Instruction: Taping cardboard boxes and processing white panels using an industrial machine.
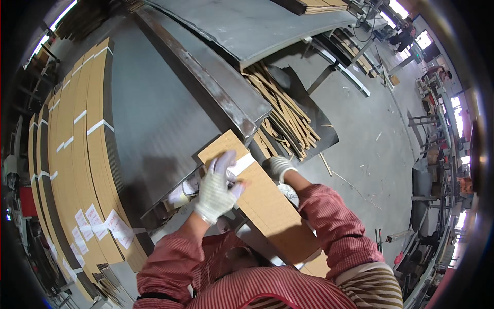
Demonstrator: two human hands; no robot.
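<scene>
A long bundle of brown cardboard strips [278,211] slants in front of me, from the metal table's corner down toward my lap. Around its far part runs a white paper band [241,164]. My left hand [217,189], in a whitish knit glove, is over the bundle's left edge beside the band. Its fingers are spread and slightly blurred, and it grips nothing that I can see. My right hand [281,168], gloved too, is at the bundle's right side near the band. Its fingers are mostly hidden there, so I cannot tell whether they hold anything.
Long banded cardboard stacks [82,154] with white labels line the left of the grey metal table [154,92]. A rusty metal beam [200,72] crosses the table. Loose cardboard offcuts [288,113] lie below its right side. Other people are far off at upper right.
</scene>
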